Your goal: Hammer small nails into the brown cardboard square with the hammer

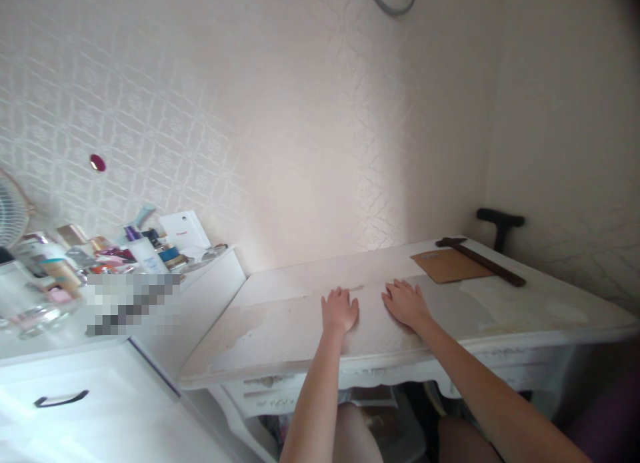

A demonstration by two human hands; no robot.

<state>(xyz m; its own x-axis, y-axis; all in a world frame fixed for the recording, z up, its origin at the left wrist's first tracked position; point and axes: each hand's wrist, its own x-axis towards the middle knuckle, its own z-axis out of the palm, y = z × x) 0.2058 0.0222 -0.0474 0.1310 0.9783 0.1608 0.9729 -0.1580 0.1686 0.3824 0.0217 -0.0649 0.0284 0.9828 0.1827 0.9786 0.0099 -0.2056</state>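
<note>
My left hand lies palm down on the white table, its fingers stretched toward the wall and nothing under them that I can see. A short way to its right, my right hand also rests flat on the tabletop with fingers a little apart. Beyond the right hand is a brown sheet like a folder or envelope. Across that sheet's far right part lies a hammer with a dark wooden handle. Neither hand touches the sheet or the hammer.
On the left, a white cabinet holds several bottles and jars, a white box and part of a fan. A black T-shaped handle stands behind the table's right end. A grey cable hangs on the wall.
</note>
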